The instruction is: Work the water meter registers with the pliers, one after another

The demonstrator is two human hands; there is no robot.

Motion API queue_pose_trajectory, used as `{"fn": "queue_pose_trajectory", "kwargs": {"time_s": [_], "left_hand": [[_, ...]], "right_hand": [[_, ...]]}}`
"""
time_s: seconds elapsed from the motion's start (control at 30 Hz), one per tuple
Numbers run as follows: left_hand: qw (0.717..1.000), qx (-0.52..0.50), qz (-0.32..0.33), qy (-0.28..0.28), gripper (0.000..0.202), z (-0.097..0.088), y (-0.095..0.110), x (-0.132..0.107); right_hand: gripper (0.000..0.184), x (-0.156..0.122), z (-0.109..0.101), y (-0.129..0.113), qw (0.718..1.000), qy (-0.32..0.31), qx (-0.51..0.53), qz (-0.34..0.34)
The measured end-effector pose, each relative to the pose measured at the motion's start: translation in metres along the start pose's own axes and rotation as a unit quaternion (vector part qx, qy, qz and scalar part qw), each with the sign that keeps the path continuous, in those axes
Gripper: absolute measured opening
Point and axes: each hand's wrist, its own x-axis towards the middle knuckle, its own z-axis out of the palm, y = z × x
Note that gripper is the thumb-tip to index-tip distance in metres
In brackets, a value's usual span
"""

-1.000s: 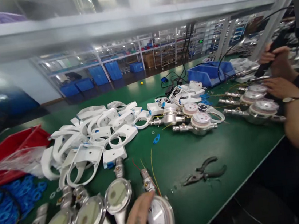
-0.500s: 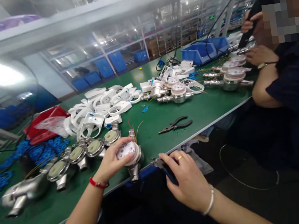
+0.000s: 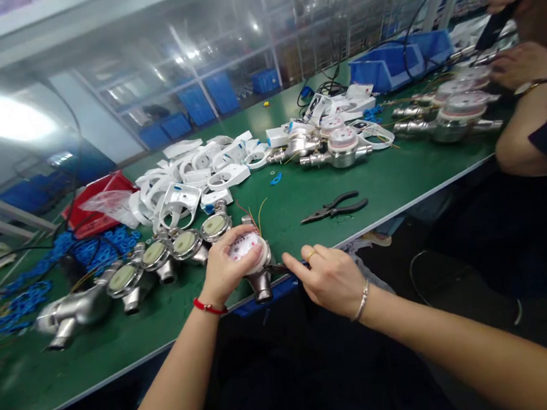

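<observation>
1. Evidently, the left hand (image 3: 228, 265) was grasping a metal gauge (image 3: 262, 286), its fingers wrapped over the pale dial; the gauge sat by the near edge of the green table (image 3: 381, 177) — whether its pipe end overhung could not be told.
2. The right hand (image 3: 331, 278) had its fingers curled around a dark tool (image 3: 278, 268), mostly hidden, with the tip at the gauge's side; contact was unclear.
3. A skid of that tip could have scratched the metal or jabbed the left thumb, given how near the 2 were.
4. Too loose a left grip could have let the gauge roll off the edge.
5. Thin wires (image 3: 260, 212) rose behind the gauge — a careless turn might have snagged them.
6. A leftward shove risked jostling the 4 green-faced units (image 3: 186, 243) beside it.
</observation>
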Motion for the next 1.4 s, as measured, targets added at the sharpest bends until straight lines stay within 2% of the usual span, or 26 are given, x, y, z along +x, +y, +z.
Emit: {"fn": "queue_pose_trajectory", "kwargs": {"time_s": [0.13,0.43,0.63,0.87,1.1,1.3,1.4], "left_hand": [[1.0,-0.006,-0.002,-0.015,0.038,-0.001,0.0,0.003],[1.0,-0.004,-0.003,-0.015,0.037,-0.004,-0.002,0.003],[1.0,-0.016,-0.005,-0.01,0.036,-0.003,-0.001,0.004],[0.999,-0.034,-0.008,0.007,0.035,0.0,-0.002,0.002],[0.999,-0.031,-0.018,0.011,0.037,0.001,0.0,0.002],[1.0,-0.005,-0.017,-0.004,0.037,0.0,0.004,0.005],[1.0,-0.014,-0.019,0.015,0.038,0.003,0.003,0.003]], "right_hand": [[0.03,0.008,-0.002,0.01,0.994,0.071,-0.051,-0.062],[0.029,0.019,-0.004,0.024,0.981,0.119,-0.073,-0.135],[0.031,0.017,-0.002,0.028,0.977,0.125,-0.074,-0.155],[0.032,0.016,0.002,0.025,0.979,0.122,-0.077,-0.147],[0.031,0.016,0.013,0.028,0.973,0.16,-0.064,-0.155],[0.034,0.027,0.01,0.038,0.974,0.1,-0.067,-0.194],[0.031,0.026,0.01,0.035,0.986,0.055,-0.027,-0.157]]}}
